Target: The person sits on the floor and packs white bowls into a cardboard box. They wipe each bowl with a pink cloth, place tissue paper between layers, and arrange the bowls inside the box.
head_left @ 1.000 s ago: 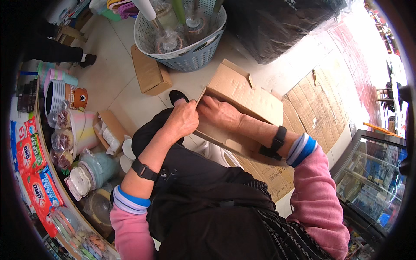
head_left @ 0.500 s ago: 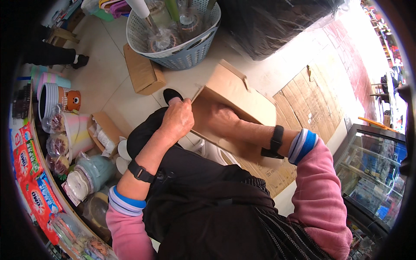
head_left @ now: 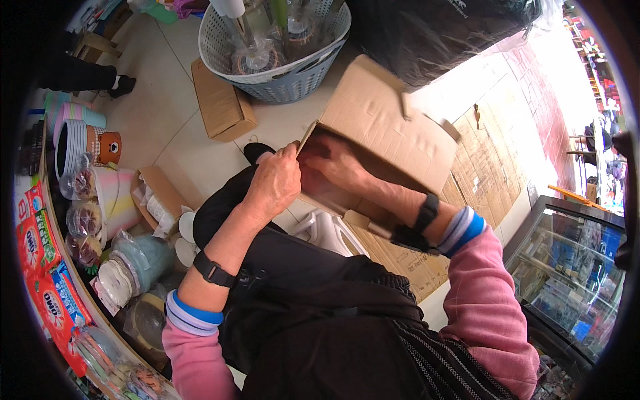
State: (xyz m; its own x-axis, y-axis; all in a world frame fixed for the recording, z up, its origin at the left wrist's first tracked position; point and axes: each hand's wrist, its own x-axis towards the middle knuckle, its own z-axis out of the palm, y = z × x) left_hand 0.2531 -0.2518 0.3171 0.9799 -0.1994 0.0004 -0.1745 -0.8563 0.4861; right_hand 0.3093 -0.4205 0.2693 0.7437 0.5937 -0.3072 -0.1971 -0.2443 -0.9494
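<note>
A brown cardboard box point(head_left: 387, 120) is held above my lap with its long flap raised and its opening turned toward me. My left hand point(head_left: 273, 181) is closed on the box's left edge, the fingers pinching the board near the corner. My right hand point(head_left: 337, 163) reaches inside the box, toward its left end. Its fingertips are in shadow and blurred, so whether they hold anything is hidden. Something reddish shows dimly beside them, too unclear to name. Under the box a white plastic stool point(head_left: 327, 230) partly shows.
A grey-blue basket point(head_left: 287, 87) of plastic-wrapped brushes and a closed carton point(head_left: 220, 103) stand ahead. Packaged goods and patterned bins point(head_left: 100, 143) crowd the left. A glass display case point(head_left: 573, 267) stands right, near flattened cardboard point(head_left: 487, 160). Another person's leg point(head_left: 83, 77) shows far left.
The box has tilted and its flap stands wider, showing more of the inside. My right hand has shifted slightly up and left within it. My left hand keeps its hold on the edge.
</note>
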